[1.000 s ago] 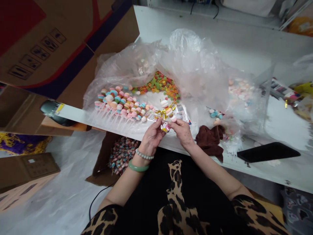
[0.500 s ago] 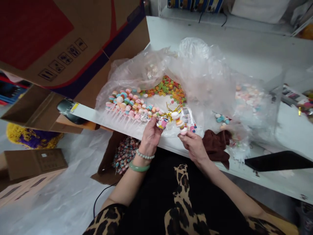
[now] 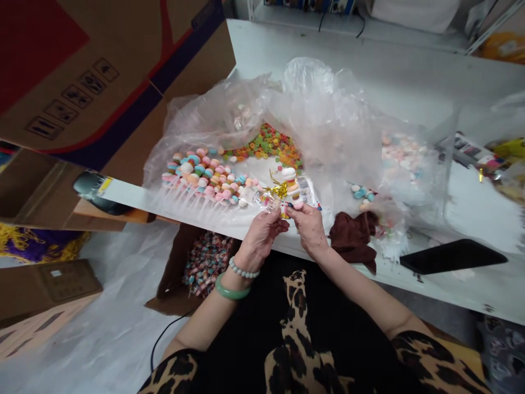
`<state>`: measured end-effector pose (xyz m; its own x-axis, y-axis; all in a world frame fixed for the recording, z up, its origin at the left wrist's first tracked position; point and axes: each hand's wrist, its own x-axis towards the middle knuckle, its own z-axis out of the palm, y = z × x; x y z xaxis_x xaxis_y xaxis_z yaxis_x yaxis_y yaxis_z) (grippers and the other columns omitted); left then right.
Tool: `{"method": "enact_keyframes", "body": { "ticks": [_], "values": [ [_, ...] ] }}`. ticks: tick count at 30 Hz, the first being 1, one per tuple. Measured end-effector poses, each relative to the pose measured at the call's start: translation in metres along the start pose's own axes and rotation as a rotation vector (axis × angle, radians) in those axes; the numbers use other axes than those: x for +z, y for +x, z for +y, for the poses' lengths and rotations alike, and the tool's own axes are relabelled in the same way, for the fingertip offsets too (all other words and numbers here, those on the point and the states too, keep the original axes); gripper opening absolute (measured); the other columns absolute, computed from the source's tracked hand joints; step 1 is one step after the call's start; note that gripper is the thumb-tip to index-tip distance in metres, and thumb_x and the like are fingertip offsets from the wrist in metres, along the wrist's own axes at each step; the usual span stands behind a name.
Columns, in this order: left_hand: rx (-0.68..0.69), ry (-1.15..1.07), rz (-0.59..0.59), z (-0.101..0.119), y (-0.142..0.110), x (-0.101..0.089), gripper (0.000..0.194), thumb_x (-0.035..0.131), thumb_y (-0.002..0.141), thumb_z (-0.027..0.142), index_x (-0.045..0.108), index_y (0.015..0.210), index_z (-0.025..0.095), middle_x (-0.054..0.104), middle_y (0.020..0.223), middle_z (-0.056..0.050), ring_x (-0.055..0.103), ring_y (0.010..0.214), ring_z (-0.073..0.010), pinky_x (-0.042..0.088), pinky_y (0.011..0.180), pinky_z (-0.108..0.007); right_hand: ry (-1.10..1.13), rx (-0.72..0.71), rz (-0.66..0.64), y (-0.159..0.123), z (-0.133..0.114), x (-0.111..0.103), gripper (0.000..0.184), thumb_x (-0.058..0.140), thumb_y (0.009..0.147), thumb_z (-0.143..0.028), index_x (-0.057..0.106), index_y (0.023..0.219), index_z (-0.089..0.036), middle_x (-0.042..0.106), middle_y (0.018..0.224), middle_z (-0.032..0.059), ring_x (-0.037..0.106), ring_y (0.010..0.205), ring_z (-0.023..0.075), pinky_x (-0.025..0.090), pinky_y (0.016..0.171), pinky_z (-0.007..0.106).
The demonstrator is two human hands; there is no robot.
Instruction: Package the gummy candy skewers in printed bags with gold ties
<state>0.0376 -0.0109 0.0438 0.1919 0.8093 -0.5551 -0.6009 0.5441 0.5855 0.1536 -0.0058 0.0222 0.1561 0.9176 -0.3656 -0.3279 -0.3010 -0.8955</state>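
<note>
My right hand [image 3: 310, 225] is closed on the lower end of a candy skewer [image 3: 291, 183], with white, orange and brown pieces stacked on it. My left hand [image 3: 262, 234] pinches a small clear printed bag [image 3: 266, 198], and its fingertips meet those of the right hand. Gold twist ties [image 3: 279, 190] lie just beyond the fingers, beside the skewer. To the left, rows of finished-looking candy skewers [image 3: 205, 175] rest with their pale sticks toward me. Behind them is a heap of orange and green gummy rings [image 3: 270, 145]. Where the bag meets the skewer, my fingers hide the detail.
Crumpled clear plastic [image 3: 336, 120] covers the table's middle. A large carton [image 3: 135, 71] stands at left, above an open box of wrapped candies [image 3: 207, 260]. Right of my hands lie a brown cloth [image 3: 353, 235], a black phone-like slab [image 3: 453, 256] and bagged pastel candies [image 3: 406, 153].
My hands have come together. The skewer in my right hand has moved left to the clear bag in my left hand. The view has shifted slightly to the right.
</note>
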Motion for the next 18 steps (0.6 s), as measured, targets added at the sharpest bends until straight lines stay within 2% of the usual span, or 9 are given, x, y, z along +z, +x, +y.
{"method": "enact_keyframes", "body": {
  "ticks": [3, 7, 9, 13, 15, 18],
  "values": [
    [-0.051, 0.0, 0.002, -0.002, 0.005, -0.004, 0.025, 0.081, 0.069, 0.029, 0.067, 0.08, 0.012, 0.066, 0.066, -0.002, 0.06, 0.056, -0.0121, 0.048, 0.059, -0.025, 0.004, -0.008, -0.004, 0.004, 0.004, -0.002, 0.027, 0.078, 0.059, -0.038, 0.059, 0.061, -0.018, 0.057, 0.059, -0.0037, 0.051, 0.062, 0.0124, 0.043, 0.064, 0.027],
    [0.021, -0.046, 0.105, -0.005, 0.014, -0.006, 0.016, 0.079, 0.071, 0.02, 0.065, 0.072, 0.011, 0.063, 0.062, 0.0, 0.053, 0.05, -0.0067, 0.041, 0.051, -0.02, 0.026, 0.026, -0.061, 0.002, 0.006, 0.001, 0.026, 0.077, 0.06, -0.038, 0.06, 0.063, -0.018, 0.059, 0.063, -0.0026, 0.051, 0.064, 0.0126, 0.043, 0.067, 0.028],
    [0.026, -0.107, 0.16, -0.002, 0.018, -0.007, 0.016, 0.077, 0.073, 0.02, 0.063, 0.071, 0.013, 0.063, 0.062, 0.0, 0.053, 0.051, -0.0067, 0.041, 0.051, -0.019, -0.019, 0.003, -0.097, -0.001, 0.003, -0.004, 0.026, 0.075, 0.064, -0.039, 0.059, 0.064, -0.019, 0.058, 0.065, -0.0026, 0.05, 0.065, 0.0127, 0.043, 0.067, 0.027],
    [-0.069, -0.204, 0.228, 0.01, 0.022, -0.012, 0.02, 0.077, 0.076, 0.028, 0.061, 0.073, 0.016, 0.062, 0.06, 0.001, 0.058, 0.055, -0.011, 0.047, 0.055, -0.023, -0.284, -0.139, -0.101, -0.012, -0.007, -0.031, 0.022, 0.067, 0.077, -0.041, 0.061, 0.072, -0.02, 0.052, 0.065, -0.0036, 0.046, 0.064, 0.0128, 0.038, 0.062, 0.026],
    [-0.104, -0.238, 0.255, 0.016, 0.023, -0.016, 0.021, 0.076, 0.077, 0.031, 0.061, 0.074, 0.017, 0.062, 0.059, 0.001, 0.061, 0.057, -0.013, 0.048, 0.056, -0.025, -0.418, -0.204, -0.099, -0.019, -0.011, -0.047, 0.02, 0.06, 0.084, -0.041, 0.063, 0.081, -0.021, 0.055, 0.069, -0.0026, 0.049, 0.067, 0.0144, 0.038, 0.063, 0.026],
    [-0.113, -0.288, 0.253, 0.022, 0.025, -0.02, 0.019, 0.074, 0.08, 0.034, 0.064, 0.076, 0.018, 0.065, 0.063, 0.0, 0.064, 0.064, -0.0158, 0.051, 0.06, -0.028, -0.616, -0.293, -0.114, -0.031, -0.014, -0.061, 0.021, 0.053, 0.089, -0.038, 0.063, 0.081, -0.021, 0.058, 0.072, -0.001, 0.052, 0.068, 0.0161, 0.039, 0.065, 0.027]
  ]
}}
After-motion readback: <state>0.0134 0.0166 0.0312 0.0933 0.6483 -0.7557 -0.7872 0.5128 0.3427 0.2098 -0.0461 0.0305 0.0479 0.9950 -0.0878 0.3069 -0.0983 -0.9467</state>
